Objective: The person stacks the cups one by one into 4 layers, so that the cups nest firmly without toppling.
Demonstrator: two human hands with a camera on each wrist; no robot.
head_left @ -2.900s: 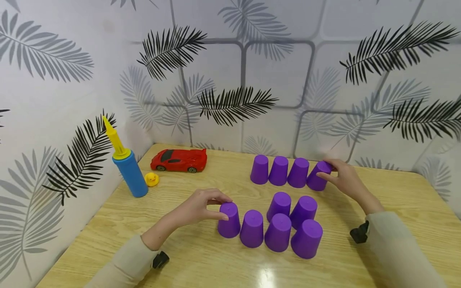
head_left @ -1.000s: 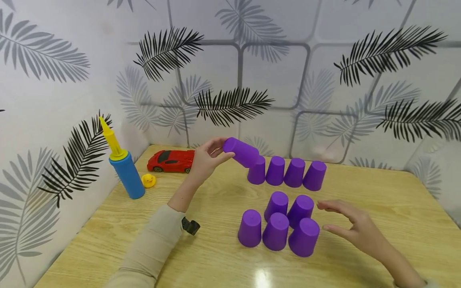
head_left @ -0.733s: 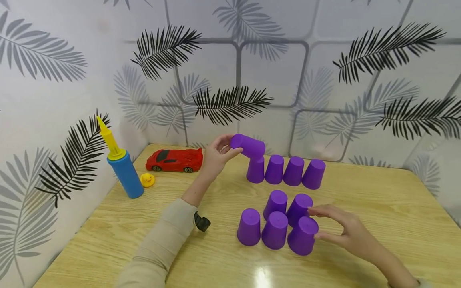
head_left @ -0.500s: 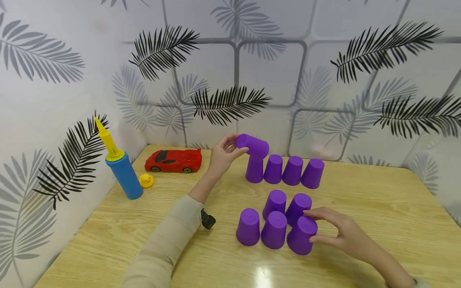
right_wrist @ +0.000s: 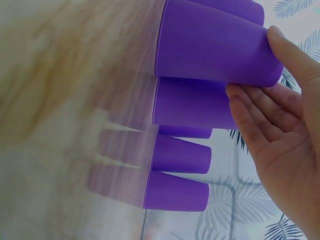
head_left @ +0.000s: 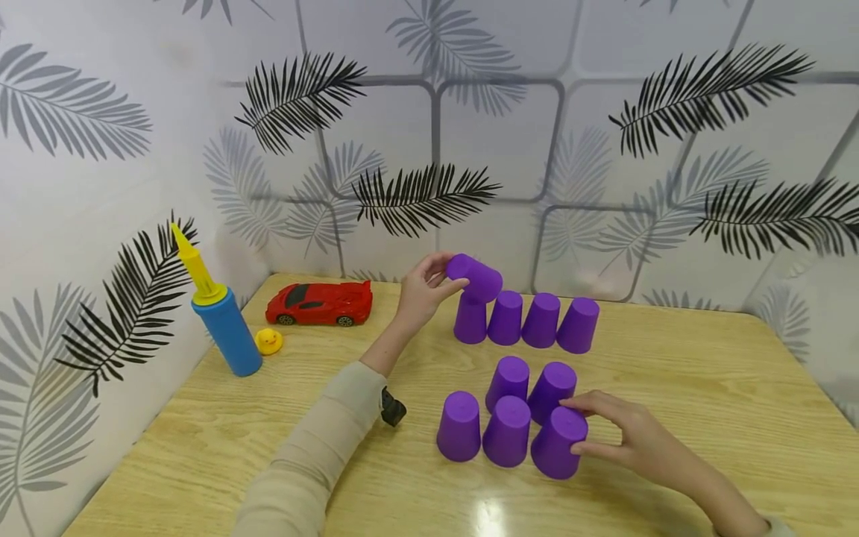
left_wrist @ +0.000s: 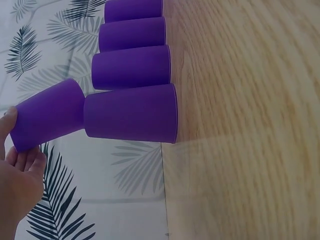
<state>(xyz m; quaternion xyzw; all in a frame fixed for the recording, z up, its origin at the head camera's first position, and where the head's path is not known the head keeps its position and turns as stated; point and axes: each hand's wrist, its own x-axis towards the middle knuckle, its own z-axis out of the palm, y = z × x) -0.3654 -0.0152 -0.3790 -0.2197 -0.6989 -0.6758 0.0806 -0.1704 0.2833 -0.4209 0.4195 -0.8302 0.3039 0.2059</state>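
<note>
Left hand (head_left: 419, 294) has got a tilted cup (head_left: 480, 280) pinched over the left end of the back row (head_left: 505, 321), right hand (head_left: 634, 432) grips an upside-down cup (head_left: 558, 444) in front of that row.

Every cup (head_left: 508, 434) is plain, solid purple. The bench (head_left: 376, 507) is light yellowish brown with a wood-grain pattern. Near its far left corner, the car (head_left: 329, 304) is red with dark windows (head_left: 296, 296). Along the left edge, the pump (head_left: 228, 332) is blue below and yellow above; the duck (head_left: 269, 341) is yellow. Behind the far edge, the wall (head_left: 499, 142) is whitish, patterned with black and grey leaves and grey lines. The left sleeve (head_left: 329, 440) is beige, the cuff's device (head_left: 394, 410) black.
</note>
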